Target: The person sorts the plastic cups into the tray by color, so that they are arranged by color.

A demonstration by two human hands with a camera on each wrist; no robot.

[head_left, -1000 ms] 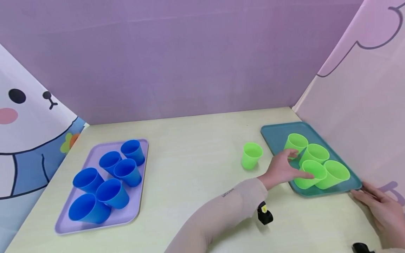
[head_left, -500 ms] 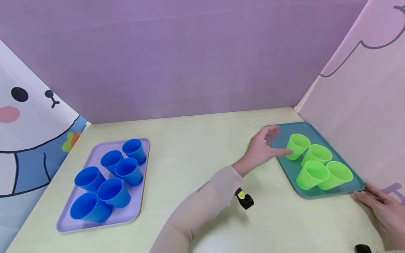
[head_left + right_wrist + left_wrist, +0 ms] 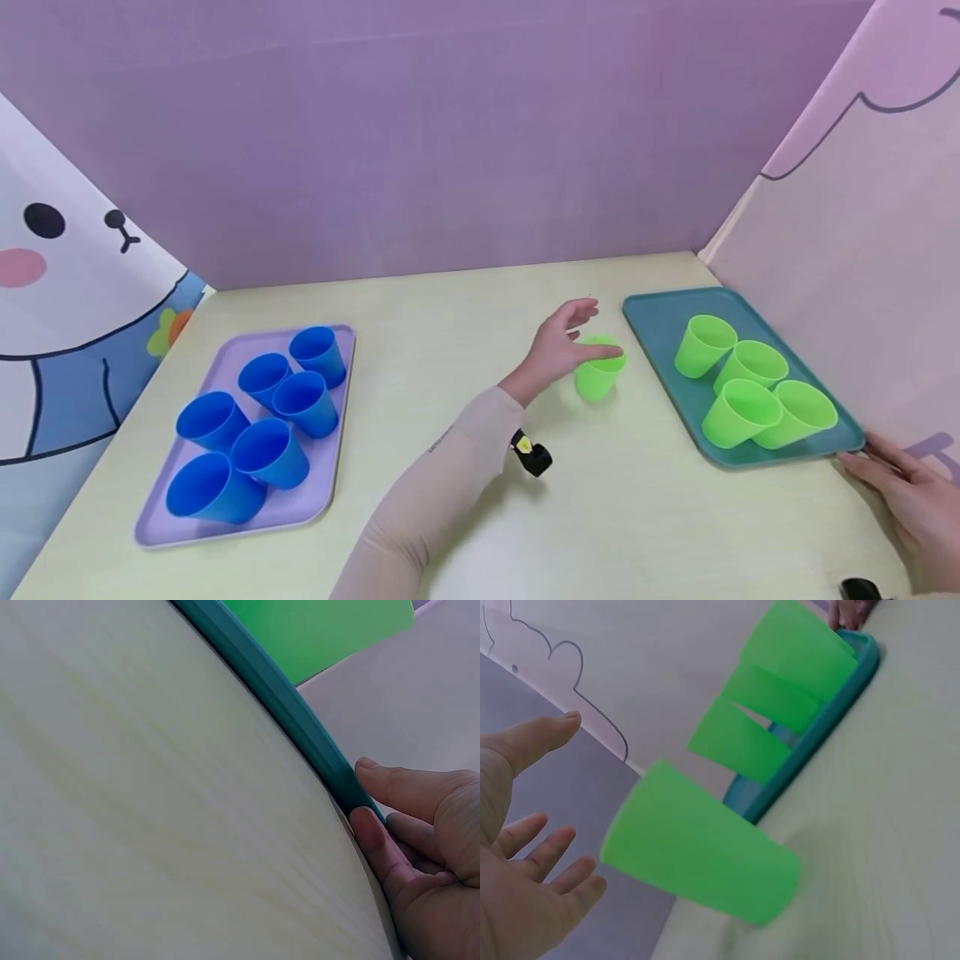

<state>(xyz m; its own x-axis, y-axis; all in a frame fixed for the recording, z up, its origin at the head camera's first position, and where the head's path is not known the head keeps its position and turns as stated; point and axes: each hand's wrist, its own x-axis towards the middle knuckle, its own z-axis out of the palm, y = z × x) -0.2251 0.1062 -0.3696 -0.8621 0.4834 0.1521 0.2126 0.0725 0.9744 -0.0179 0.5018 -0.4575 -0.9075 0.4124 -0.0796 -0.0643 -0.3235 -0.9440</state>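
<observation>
My left hand (image 3: 553,350) hovers at a lone green cup (image 3: 596,383) that stands upright on the table. Its fingers are spread, the thumb crossing in front of the cup's rim in the head view. A gap shows between this hand (image 3: 532,892) and the cup (image 3: 701,847) in the left wrist view. At the near right corner of the teal tray (image 3: 652,315), my right hand (image 3: 911,500) holds the edge between thumb and fingers. Several green cups (image 3: 742,412) stand close together on that tray.
To the left, a lilac tray (image 3: 315,512) bears several blue cups (image 3: 270,454). A purple backdrop (image 3: 450,150) closes off the far side of the pale table (image 3: 450,350). Printed panels flank both sides, the right panel (image 3: 840,275) close beside the teal tray.
My left hand has moved left from the green cups on the teal tray to the lone green cup. The right hand stays at the tray's corner.
</observation>
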